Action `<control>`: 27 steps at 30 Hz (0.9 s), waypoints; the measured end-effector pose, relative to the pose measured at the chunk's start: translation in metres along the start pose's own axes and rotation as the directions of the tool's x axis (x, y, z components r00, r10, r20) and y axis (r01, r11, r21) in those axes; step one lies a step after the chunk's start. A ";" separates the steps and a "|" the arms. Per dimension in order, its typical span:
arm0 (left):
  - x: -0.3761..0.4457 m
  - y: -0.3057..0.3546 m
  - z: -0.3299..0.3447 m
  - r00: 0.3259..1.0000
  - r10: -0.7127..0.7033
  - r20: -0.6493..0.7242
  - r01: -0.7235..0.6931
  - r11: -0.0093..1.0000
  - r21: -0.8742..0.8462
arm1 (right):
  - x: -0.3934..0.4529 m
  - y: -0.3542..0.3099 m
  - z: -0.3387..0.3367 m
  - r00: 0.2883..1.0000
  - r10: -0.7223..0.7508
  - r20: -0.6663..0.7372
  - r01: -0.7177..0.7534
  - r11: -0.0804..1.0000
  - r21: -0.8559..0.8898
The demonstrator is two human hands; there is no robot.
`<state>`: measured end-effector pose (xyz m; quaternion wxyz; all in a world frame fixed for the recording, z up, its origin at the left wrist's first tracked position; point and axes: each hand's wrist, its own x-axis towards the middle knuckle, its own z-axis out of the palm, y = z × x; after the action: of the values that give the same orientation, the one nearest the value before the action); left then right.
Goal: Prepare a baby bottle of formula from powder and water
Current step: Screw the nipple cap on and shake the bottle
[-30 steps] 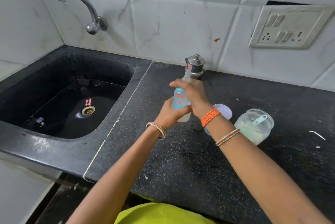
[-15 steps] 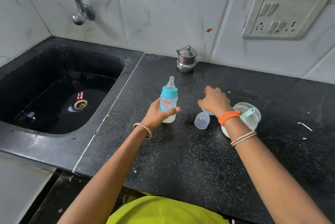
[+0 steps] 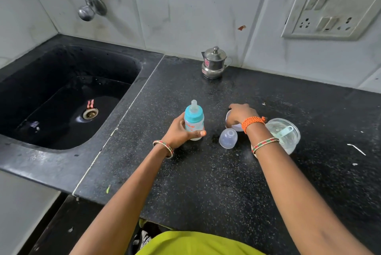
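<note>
The baby bottle [image 3: 193, 119], with a teal collar and clear teat, stands upright on the black counter [image 3: 206, 176]. My left hand [image 3: 180, 132] is wrapped around its lower half. Its clear dome cap [image 3: 227, 138] lies on the counter just to the right. My right hand [image 3: 241, 114] rests with bent fingers on a round white lid [image 3: 235, 127] behind the cap; whether it grips the lid I cannot tell. The open clear jar of white powder [image 3: 283, 135], with a pale green scoop inside, sits to the right of my wrist.
A small steel lidded pot [image 3: 214, 62] stands by the back wall. The black sink [image 3: 66, 98] lies at the left under a wall tap [image 3: 84, 1]. A socket panel [image 3: 332, 9] is on the right wall. White scraps [image 3: 356, 149] lie at the far right.
The bottle came down from mid-air onto the counter, still in my left hand. My right hand left the bottle's top and went right to the white lid.
</note>
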<state>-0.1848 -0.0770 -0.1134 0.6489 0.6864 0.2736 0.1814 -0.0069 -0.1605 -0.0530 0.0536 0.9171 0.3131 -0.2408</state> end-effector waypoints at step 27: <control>-0.003 -0.011 0.004 0.999 0.048 -0.018 -0.044 0.981 0.188 | -0.100 -0.022 -0.031 0.663 -0.333 -0.670 0.646 0.706 0.288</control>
<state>-0.1860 -0.0822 -0.1240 0.5740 0.7484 0.2810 0.1775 -0.0760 -0.1900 0.0231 -0.3540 0.7997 0.4839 -0.0323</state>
